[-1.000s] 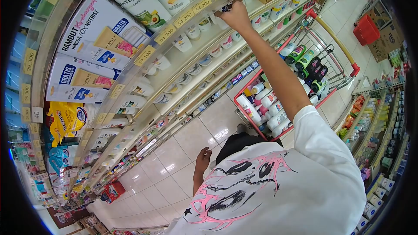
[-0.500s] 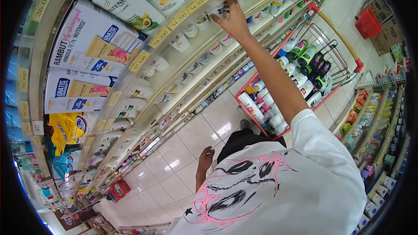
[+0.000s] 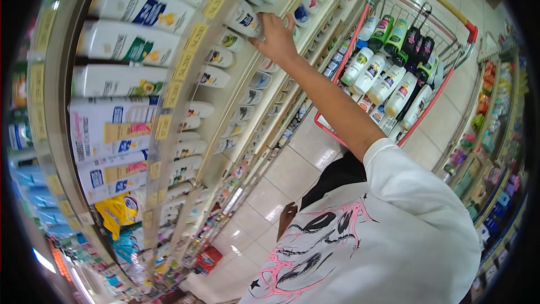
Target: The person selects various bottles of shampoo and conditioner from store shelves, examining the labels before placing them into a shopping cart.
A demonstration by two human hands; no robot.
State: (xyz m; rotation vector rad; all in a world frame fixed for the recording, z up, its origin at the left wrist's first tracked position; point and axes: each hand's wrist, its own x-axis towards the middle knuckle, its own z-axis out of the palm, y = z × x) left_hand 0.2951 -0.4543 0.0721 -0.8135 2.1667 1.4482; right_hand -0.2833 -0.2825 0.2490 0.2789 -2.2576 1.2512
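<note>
At the shelf, my right hand (image 3: 275, 36) has its thumb and fingers closed around the lower end of a white shampoo bottle (image 3: 245, 20) with a dark blue label. Similar white bottles (image 3: 217, 56) stand in a row beside it, behind the price-tag strip. My left hand (image 3: 288, 214) hangs low beside my body, loosely open with its fingers slightly bent and nothing visible in it. It is small and partly in shadow. The shopping cart (image 3: 397, 139) stands past my right arm, holding several white, green and black bottles (image 3: 388, 85).
Larger Pantene bottles (image 3: 126, 45) and boxed packs (image 3: 112, 129) fill the upper shelf at left, with yellow price tags (image 3: 183, 63) along its edge. Lower shelves hold more bottles. Across the tiled floor (image 3: 264, 191), another stocked shelf (image 3: 478, 157) runs along the right.
My view has turned and moved nearer to the shelf and cart. My right hand, earlier reaching between shelf bottles, now grips the blue-labelled bottle. My left hand still hangs low.
</note>
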